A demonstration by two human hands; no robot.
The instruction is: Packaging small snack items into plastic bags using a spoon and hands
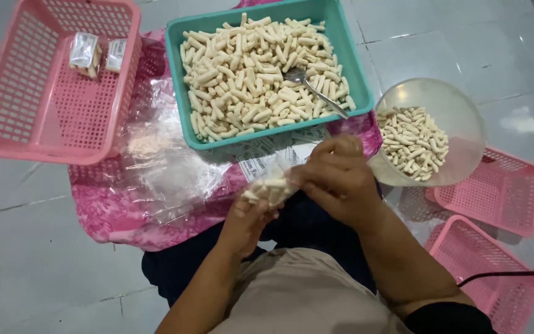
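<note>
Both my hands hold a small clear plastic bag (271,187) filled with pale stick snacks, close above my lap. My left hand (246,218) cups the bag from below. My right hand (335,179) grips its upper end with closed fingers. Just beyond them a teal tray (177,59) is piled with the same snacks, and a metal spoon (314,91) lies on the pile. A clear round bowl (458,111) with more snacks stands to the right of my right hand.
A pink basket (44,130) at the far left holds two filled packets (94,54). Loose clear bags (162,164) lie on a pink patterned cloth (103,213). Pink basket pieces (495,198) sit at the right on the grey tiled floor, with a black cable (514,273).
</note>
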